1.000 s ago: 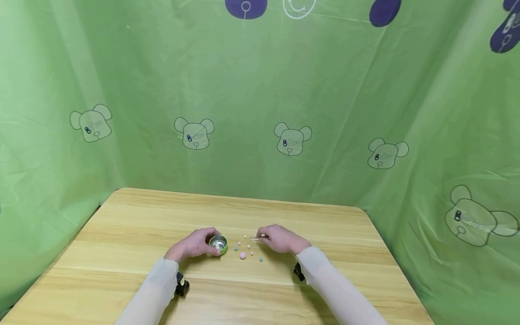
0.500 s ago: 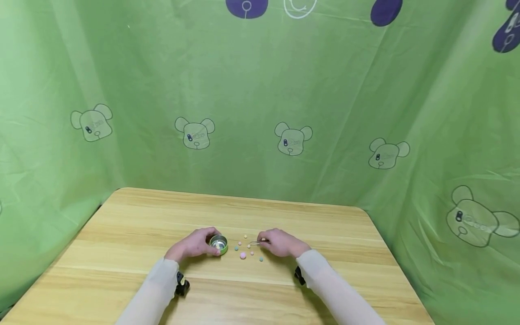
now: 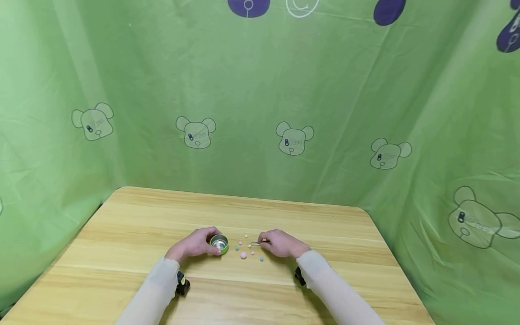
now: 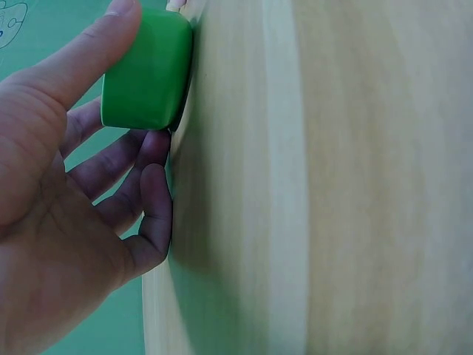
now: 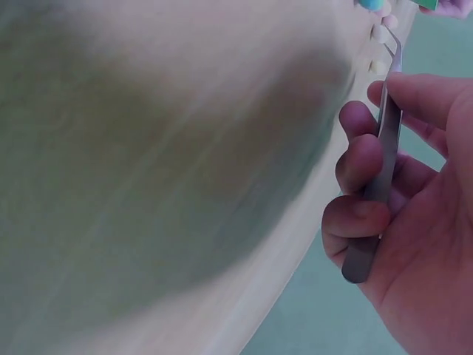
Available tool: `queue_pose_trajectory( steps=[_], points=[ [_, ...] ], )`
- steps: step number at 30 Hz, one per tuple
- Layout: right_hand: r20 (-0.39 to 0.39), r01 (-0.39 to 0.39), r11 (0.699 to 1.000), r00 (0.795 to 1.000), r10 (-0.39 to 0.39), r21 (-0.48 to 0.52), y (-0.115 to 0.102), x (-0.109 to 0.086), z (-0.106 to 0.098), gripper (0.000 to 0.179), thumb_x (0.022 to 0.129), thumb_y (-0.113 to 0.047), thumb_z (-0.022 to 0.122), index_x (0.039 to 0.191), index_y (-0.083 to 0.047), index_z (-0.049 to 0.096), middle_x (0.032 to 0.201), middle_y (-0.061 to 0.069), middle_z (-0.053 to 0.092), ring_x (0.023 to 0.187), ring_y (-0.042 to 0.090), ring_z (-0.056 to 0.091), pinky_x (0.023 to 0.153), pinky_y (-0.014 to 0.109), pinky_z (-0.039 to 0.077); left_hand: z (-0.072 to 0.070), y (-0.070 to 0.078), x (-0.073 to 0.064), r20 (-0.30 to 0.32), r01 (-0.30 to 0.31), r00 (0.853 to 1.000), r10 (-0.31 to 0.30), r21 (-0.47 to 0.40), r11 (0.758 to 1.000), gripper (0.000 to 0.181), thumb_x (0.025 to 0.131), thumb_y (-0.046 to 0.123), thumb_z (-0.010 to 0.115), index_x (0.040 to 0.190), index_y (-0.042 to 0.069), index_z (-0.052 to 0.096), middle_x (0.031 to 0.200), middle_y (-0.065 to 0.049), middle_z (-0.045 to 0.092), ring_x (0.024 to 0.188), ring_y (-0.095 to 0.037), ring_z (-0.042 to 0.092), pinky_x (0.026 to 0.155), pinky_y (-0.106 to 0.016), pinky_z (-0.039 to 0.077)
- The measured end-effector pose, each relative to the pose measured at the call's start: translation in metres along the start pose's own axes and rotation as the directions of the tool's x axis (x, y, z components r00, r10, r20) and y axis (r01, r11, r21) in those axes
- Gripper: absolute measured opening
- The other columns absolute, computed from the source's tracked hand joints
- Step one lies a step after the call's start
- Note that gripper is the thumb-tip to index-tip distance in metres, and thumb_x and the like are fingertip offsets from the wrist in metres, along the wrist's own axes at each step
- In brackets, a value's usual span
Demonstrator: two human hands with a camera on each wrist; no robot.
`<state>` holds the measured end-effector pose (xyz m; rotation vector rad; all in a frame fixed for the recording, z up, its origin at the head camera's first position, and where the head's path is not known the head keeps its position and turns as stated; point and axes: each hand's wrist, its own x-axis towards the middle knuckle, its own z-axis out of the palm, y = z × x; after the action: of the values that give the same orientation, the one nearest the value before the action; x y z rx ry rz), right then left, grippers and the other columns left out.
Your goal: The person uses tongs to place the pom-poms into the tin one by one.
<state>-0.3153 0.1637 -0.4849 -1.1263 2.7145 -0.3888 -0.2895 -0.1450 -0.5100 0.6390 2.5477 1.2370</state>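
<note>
My left hand [image 3: 197, 243] grips a small round green tin [image 3: 220, 244] between thumb and fingers; its silvery inside shows from above and holds something small and pale. In the left wrist view the tin's smooth green side [image 4: 148, 70] stands on the table under the thumb. With my right hand [image 3: 281, 243] I hold metal tweezers [image 5: 384, 159], their bent tips pointing left. Those tips are at a small cream bead [image 3: 249, 246]; whether they pinch it is too small to tell. A larger pink bead [image 3: 243, 255] lies nearer me.
Several small beads lie scattered between the hands, among them a teal bead [image 3: 262, 259], a second teal bead [image 3: 237, 248] and a yellow bead [image 3: 245, 236]. The wooden table [image 3: 162, 212] is backed by a green curtain [image 3: 243, 90] with bear faces.
Over the last second my right hand has come slightly towards me, bringing the tweezer tips from near the yellow bead to the cream one. My left hand and the tin stay put.
</note>
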Motion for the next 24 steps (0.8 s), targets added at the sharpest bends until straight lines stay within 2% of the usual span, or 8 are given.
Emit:
queue_pose_trajectory(
  steps=[6,24],
  points=[
    [0.009,-0.013,1.000,1.000,0.013,0.004,0.0015,0.0009,0.0014,0.015,0.098,-0.018,0.052,0.106,-0.015,0.064,0.102,-0.003,0.065,0.092,0.011,0.059,0.081,0.034,0.049,-0.0005,0.0009,-0.0005,0.004,-0.004,1.000,0.004,-0.008,1.000,0.042,0.079,0.019,0.077,0.115,0.008,0.057,0.102,-0.003,0.062,0.096,-0.019,0.056,0.088,-0.042,0.044],
    [0.005,0.002,1.000,1.000,-0.002,-0.008,0.0058,0.0049,0.0041,0.015,0.098,-0.017,0.051,0.104,-0.016,0.064,0.098,-0.005,0.065,0.089,0.010,0.059,0.080,0.034,0.049,-0.0003,-0.0006,0.0014,0.000,0.001,1.000,-0.001,-0.010,1.000,0.043,0.078,0.022,0.078,0.114,0.009,0.058,0.102,-0.001,0.062,0.097,-0.019,0.056,0.090,-0.043,0.043]
  ],
)
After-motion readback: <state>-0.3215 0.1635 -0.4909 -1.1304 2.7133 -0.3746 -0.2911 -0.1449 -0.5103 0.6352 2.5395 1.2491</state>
